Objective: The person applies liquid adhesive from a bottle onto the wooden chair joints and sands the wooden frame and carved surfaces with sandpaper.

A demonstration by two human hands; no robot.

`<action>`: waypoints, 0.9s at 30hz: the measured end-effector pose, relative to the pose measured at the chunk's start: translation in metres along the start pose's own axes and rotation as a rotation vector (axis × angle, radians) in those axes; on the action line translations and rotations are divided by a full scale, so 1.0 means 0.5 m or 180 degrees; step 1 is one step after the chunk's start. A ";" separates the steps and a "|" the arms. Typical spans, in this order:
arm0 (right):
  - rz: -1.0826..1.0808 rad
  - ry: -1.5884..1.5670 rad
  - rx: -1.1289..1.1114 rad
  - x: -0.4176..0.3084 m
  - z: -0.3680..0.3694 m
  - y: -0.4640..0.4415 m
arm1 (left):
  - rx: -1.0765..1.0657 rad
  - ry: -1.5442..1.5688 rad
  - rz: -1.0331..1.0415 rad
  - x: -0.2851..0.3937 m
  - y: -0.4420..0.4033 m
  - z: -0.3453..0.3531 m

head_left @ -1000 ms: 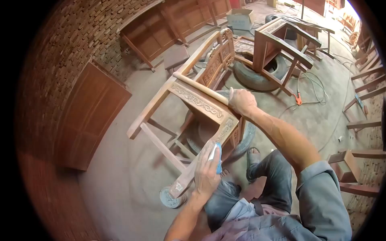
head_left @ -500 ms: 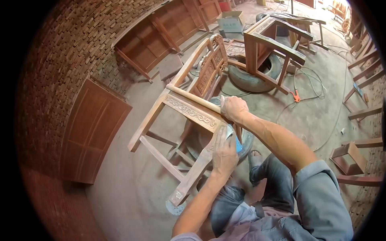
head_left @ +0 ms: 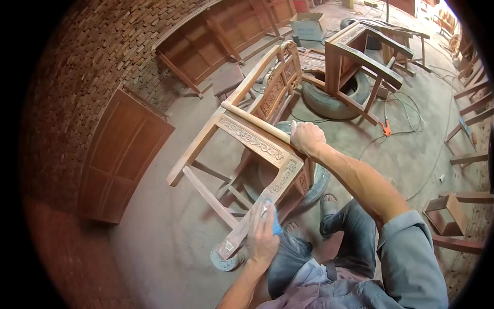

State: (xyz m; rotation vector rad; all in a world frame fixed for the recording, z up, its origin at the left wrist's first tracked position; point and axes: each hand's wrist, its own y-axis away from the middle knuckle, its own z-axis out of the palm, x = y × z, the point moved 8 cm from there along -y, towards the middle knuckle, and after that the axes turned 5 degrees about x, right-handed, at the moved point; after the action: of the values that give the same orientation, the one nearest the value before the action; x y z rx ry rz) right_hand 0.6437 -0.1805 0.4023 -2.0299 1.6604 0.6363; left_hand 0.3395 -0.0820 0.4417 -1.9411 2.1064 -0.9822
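Observation:
A carved wooden chair lies tipped over on a tire, its legs pointing toward the lower left. My left hand presses a piece of blue sandpaper against the near chair leg, its fingers lying over the leg's face. My right hand is closed around the edge of the chair seat, at the end of the rounded rail, with the thumb up. Pale dust covers the near leg and the stretcher.
Another chair lies on a second tire ahead. A cable with an orange connector runs over the floor. Wooden panels lean along the brick wall at left. A round tin stands below the near leg's end. Chair parts line the right.
My left hand has slid the sandpaper down the near leg toward its foot, uncovering the carved upper part. My right hand keeps its hold on the chair. The view has shifted slightly.

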 end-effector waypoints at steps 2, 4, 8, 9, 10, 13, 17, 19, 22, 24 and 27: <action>-0.0020 0.0108 -0.0213 -0.005 -0.004 0.004 | 0.0099 0.0083 -0.0163 0.003 -0.010 -0.013; 0.0029 0.0141 -0.0277 -0.011 -0.010 0.007 | 0.0014 -0.0158 -0.0030 -0.003 -0.055 0.050; -0.0027 0.0135 -0.0012 0.000 -0.002 0.013 | -0.0003 -0.0165 0.0048 -0.010 -0.037 0.065; -0.0017 0.0129 0.0127 -0.001 -0.008 0.009 | 0.0028 -0.0171 0.0056 -0.013 -0.036 0.068; -0.0130 0.0122 0.0035 -0.006 -0.005 0.002 | 0.0159 0.0008 -0.0015 0.000 -0.059 0.070; -0.0134 0.0172 -0.0030 -0.002 -0.004 0.005 | 0.0043 -0.0030 0.0048 0.019 -0.122 0.108; -0.0228 0.0080 0.0148 -0.001 0.002 0.001 | 0.0143 -0.0015 -0.0022 -0.005 -0.080 0.085; -0.0262 0.0129 0.0116 -0.006 -0.002 -0.001 | 0.0202 -0.0063 -0.0045 0.006 -0.075 0.089; -0.0035 0.0224 -0.0109 0.004 0.007 0.000 | 0.0077 0.0018 -0.0002 0.011 -0.132 0.128; -0.0067 0.0168 -0.0117 0.010 0.009 0.001 | 0.0150 0.0051 0.0075 -0.002 -0.114 0.130; -0.0187 0.0120 0.0103 -0.005 0.004 0.001 | 0.0132 -0.0091 -0.0085 -0.002 -0.059 0.083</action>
State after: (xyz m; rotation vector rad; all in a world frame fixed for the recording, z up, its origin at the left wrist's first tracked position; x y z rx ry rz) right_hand 0.6429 -0.1776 0.4023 -2.0714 1.6154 0.5508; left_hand 0.3852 -0.0957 0.4242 -1.9565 2.0337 -0.9889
